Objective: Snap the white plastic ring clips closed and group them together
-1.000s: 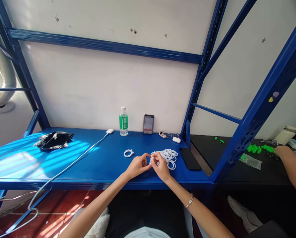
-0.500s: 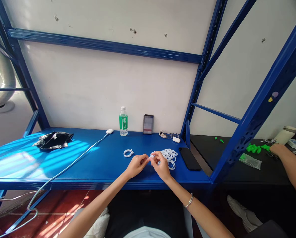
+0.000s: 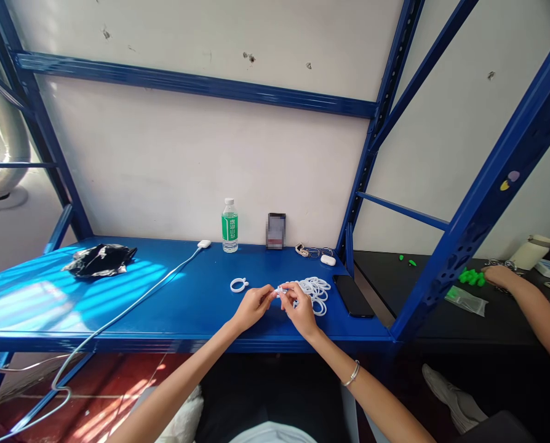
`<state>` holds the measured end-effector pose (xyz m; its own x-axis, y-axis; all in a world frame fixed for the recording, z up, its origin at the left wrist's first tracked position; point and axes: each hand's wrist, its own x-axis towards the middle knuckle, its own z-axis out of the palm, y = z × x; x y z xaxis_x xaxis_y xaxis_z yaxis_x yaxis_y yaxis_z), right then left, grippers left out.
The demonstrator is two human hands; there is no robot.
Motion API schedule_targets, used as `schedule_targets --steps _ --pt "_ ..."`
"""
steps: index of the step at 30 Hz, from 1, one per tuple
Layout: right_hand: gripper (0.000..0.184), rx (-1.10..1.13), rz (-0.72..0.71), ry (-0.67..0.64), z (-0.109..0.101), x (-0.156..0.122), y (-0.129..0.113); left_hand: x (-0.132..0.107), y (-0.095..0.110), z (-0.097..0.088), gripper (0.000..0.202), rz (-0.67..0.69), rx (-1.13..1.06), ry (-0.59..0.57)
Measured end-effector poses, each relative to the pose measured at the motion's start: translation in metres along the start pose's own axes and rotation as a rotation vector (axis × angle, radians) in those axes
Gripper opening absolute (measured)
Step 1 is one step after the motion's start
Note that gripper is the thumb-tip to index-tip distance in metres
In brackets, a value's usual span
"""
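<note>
Both hands meet over the front of the blue table, pinching a small white piece [image 3: 279, 291] between them. My left hand [image 3: 253, 307] grips its left side with thumb and fingertips; my right hand [image 3: 299, 309] pinches the right side. The fingers cover much of the piece, so its full shape is hidden. Just behind and right of my right hand lies a pile of white rings [image 3: 318, 288], partly covered by that hand. A single white ring with a small knob [image 3: 239, 285] lies apart, behind and left of my left hand.
On the blue table [image 3: 173, 314] are a water bottle [image 3: 229, 229], a small propped screen [image 3: 275, 231], a black phone [image 3: 352, 296], a white earbud case [image 3: 328, 261], a white cable [image 3: 131, 298] and a black plastic bag [image 3: 100, 261]. Rightward, another person's hand [image 3: 499, 276] touches green pieces [image 3: 472, 277].
My fingertips have parted slightly, and more of the white piece shows between them. The other person's hand at the right has shifted a little left, towards the green pieces.
</note>
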<state>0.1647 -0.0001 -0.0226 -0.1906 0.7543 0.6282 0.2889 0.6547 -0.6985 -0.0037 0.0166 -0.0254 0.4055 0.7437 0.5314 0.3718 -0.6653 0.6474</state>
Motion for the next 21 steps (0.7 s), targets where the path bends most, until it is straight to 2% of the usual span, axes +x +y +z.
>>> schedule_targets --steps 21 --pt "0.019 0.099 0.022 -0.079 -0.0001 -0.0017 -0.0018 0.0008 -0.0020 -0.0009 0.034 -0.025 -0.047 0.008"
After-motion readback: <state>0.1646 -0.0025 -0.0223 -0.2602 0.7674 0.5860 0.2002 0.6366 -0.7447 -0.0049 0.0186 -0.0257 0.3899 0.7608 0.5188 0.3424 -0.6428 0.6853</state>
